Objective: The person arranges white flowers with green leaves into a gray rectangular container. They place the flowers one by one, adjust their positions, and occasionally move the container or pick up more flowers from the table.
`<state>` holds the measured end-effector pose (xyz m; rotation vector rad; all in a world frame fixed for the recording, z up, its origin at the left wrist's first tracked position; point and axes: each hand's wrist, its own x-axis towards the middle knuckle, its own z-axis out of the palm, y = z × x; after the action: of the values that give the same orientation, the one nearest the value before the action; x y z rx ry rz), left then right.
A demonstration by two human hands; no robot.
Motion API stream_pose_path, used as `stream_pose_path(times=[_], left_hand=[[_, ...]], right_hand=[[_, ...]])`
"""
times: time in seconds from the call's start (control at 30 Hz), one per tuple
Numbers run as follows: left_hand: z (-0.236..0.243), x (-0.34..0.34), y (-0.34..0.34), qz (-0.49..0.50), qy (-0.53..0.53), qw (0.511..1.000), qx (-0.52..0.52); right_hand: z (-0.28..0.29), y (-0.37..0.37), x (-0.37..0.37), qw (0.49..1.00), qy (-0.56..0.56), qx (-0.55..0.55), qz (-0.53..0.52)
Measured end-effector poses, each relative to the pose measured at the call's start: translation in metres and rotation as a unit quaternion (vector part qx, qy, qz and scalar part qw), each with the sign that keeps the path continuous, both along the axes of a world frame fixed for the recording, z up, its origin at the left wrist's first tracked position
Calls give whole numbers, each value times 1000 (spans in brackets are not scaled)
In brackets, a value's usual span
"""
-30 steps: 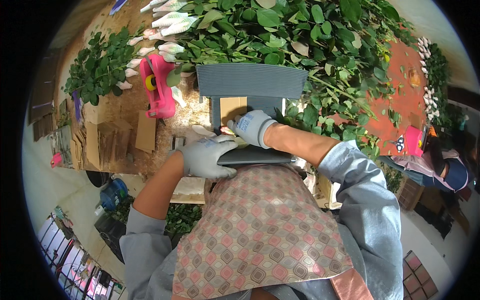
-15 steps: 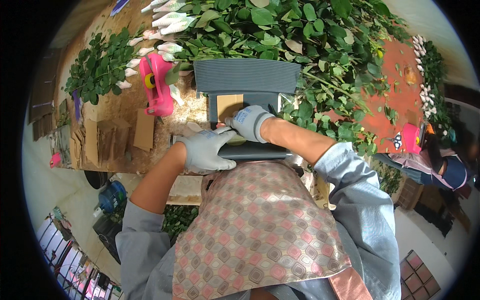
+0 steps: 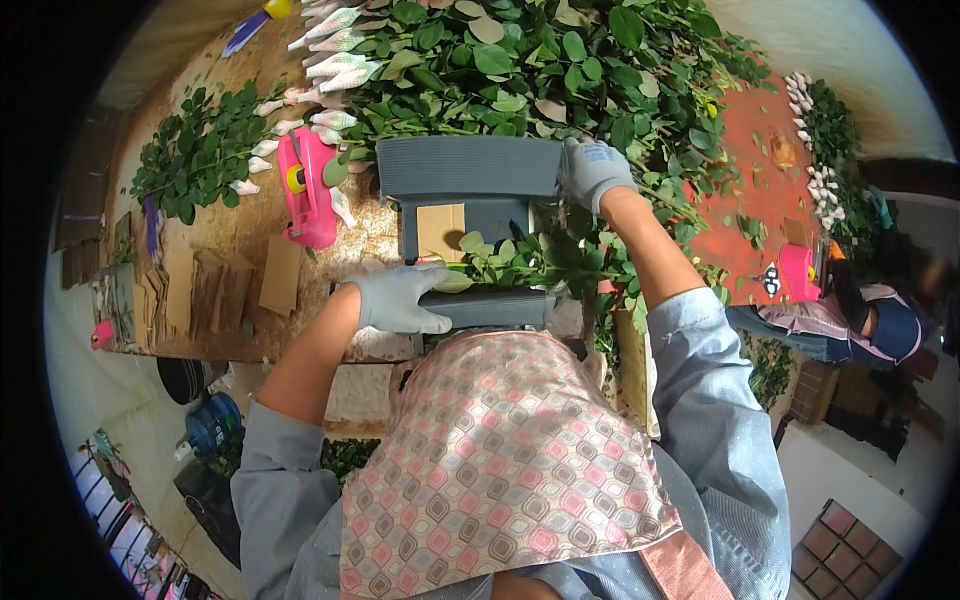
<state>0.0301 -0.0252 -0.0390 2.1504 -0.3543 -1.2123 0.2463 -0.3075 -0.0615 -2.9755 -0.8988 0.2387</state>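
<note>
A dark grey tray (image 3: 408,228) with a ribbed flap (image 3: 470,168) along its far side lies in front of me. Across the tray rests a leafy green stem (image 3: 545,262), its bud end to the left. My left hand (image 3: 400,298), in a pale grey glove, lies with thumb and fingers apart at the tray's near left corner, by the bud end. My gloved right hand (image 3: 598,172) is closed around the flap's right end; the fingertips are partly hidden. A tan cardboard piece (image 3: 440,232) sits inside the tray.
Leafy stems (image 3: 560,60) are heaped behind the flap, with white-netted buds (image 3: 335,70) at their left ends. A pink tape dispenser (image 3: 312,190) stands left of the tray, near cardboard pieces (image 3: 215,290). Another person (image 3: 850,322) is at the right.
My right hand has left the tray's middle and moved far and right to the flap's end. The leafy stem now shows across the tray. My left hand has spread slightly, staying near the left corner.
</note>
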Motion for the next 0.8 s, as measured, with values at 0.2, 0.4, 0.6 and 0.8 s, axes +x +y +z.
stream_pose_path(times=[0.2, 0.4, 0.6, 0.8], left_hand=[[-1, -6, 0, 16, -30, 999, -7], [-1, -5, 1, 18, -22, 1000, -13], [-6, -9, 2, 23, -29, 999, 0], [9, 9, -4, -32, 82, 994, 61]], right_hand=[[27, 14, -2, 984, -34, -168, 52], [139, -3, 8, 935, -348, 0, 69], [211, -31, -17, 924, -315, 163, 145], [133, -99, -42, 972, 112, 203, 41]])
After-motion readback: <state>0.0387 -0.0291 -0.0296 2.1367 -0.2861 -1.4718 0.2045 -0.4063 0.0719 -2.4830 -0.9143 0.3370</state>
